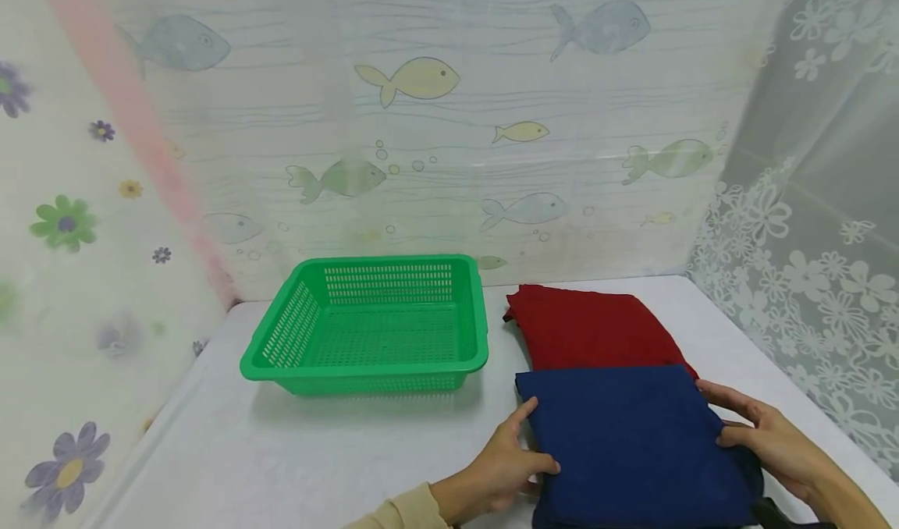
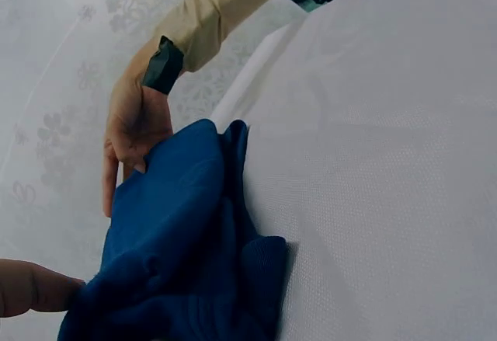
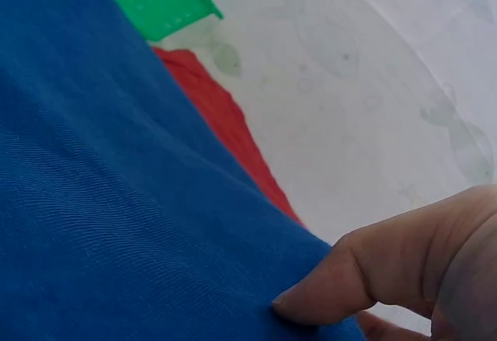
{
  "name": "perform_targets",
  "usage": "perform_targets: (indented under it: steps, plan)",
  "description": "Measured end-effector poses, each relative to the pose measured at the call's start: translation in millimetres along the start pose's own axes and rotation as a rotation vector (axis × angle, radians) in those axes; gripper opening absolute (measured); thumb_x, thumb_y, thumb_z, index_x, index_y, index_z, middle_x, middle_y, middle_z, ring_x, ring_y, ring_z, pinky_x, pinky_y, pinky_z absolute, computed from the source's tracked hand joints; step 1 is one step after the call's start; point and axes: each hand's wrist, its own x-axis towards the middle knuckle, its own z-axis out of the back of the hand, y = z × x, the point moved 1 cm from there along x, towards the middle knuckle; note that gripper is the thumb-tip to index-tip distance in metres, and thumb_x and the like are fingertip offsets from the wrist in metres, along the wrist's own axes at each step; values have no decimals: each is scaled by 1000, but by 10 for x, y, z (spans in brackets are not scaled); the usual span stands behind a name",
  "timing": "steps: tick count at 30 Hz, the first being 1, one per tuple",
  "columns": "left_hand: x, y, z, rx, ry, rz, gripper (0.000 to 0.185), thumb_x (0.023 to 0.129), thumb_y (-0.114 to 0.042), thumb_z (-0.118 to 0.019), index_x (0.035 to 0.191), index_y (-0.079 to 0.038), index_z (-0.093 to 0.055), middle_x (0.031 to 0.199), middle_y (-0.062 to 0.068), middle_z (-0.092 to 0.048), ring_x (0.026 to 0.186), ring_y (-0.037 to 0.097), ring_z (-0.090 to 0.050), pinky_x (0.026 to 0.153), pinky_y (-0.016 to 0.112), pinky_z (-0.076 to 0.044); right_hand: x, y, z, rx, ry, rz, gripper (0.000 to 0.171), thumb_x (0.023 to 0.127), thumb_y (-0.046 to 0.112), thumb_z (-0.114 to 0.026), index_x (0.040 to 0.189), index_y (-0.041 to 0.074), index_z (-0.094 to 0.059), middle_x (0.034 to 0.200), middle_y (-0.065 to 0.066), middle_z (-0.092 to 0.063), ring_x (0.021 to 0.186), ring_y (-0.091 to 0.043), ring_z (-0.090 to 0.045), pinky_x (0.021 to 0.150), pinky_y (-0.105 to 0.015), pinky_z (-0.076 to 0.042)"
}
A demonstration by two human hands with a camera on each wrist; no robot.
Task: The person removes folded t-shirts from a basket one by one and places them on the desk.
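A folded navy blue garment (image 1: 632,451) is held at its two sides, its layers showing in the left wrist view. My left hand (image 1: 502,466) grips the left edge, thumb on top and other fingers partly hidden at the side. At the right edge, my right hand (image 1: 779,443) pinches the cloth, its thumb (image 3: 326,290) pressing on top in the right wrist view. Behind the blue garment lies a folded red garment (image 1: 597,326), its near part covered by the blue one.
A green plastic basket (image 1: 365,371) with slotted walls stands left of the garments, nothing visible inside. White cloth covers the table (image 1: 337,451). Curtains with fish (image 1: 421,80) and flowers (image 1: 66,225) hang at the back and sides.
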Motion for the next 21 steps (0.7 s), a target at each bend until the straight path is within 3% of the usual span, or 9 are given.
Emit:
perform_targets:
  steps: [2, 5, 7, 9, 16, 21]
  plan:
    - [15, 13, 10, -10, 5, 4, 93, 71, 27, -58, 152, -10, -30, 152, 28, -11, 113, 48, -50, 77, 67, -45, 2, -10, 5, -50, -27, -18, 65, 91, -4, -55, 138, 40, -49, 125, 17, -44, 106, -13, -57, 81, -38, -50]
    - [35, 39, 27, -25, 9, 6, 93, 71, 29, -56, 151, -8, -30, 151, 28, -13, 112, 47, -51, 76, 66, -45, 5, -19, 7, -127, -72, -61, 63, 90, -1, -58, 143, 32, -48, 137, -10, -41, 116, -26, -50, 84, -41, -49]
    - [50, 54, 44, -27, 2, 11, 91, 71, 29, -57, 150, -6, -30, 150, 28, -14, 109, 43, -53, 76, 65, -47, 10, -22, 11, -150, -86, -89, 60, 90, 1, -58, 143, 28, -49, 144, -28, -31, 122, -38, -44, 85, -44, -48]
    - [59, 64, 69, -22, 1, 14, 89, 72, 29, -57, 149, -4, -31, 150, 28, -16, 104, 39, -56, 74, 63, -48, 11, -27, 14, -162, -89, -107, 57, 91, 2, -58, 142, 24, -51, 146, -36, -22, 125, -44, -40, 86, -45, -48]
    - [9, -2, 253, -12, 75, 33, 79, 75, 28, -54, 146, 1, -34, 144, 24, -29, 86, 31, -60, 72, 56, -53, -2, -41, 5, -167, -86, -136, 46, 96, 10, -55, 141, 20, -52, 144, -36, -28, 121, -43, -45, 86, -46, -49]
    - [-44, -120, 446, 45, 108, 10, 59, 81, 22, -56, 136, 2, -46, 125, 16, -46, 88, 29, -59, 72, 55, -53, -23, 52, -18, -288, -165, -153, 53, 101, 26, -51, 145, -3, -40, 143, -32, -37, 124, -48, -41, 86, -50, -47]
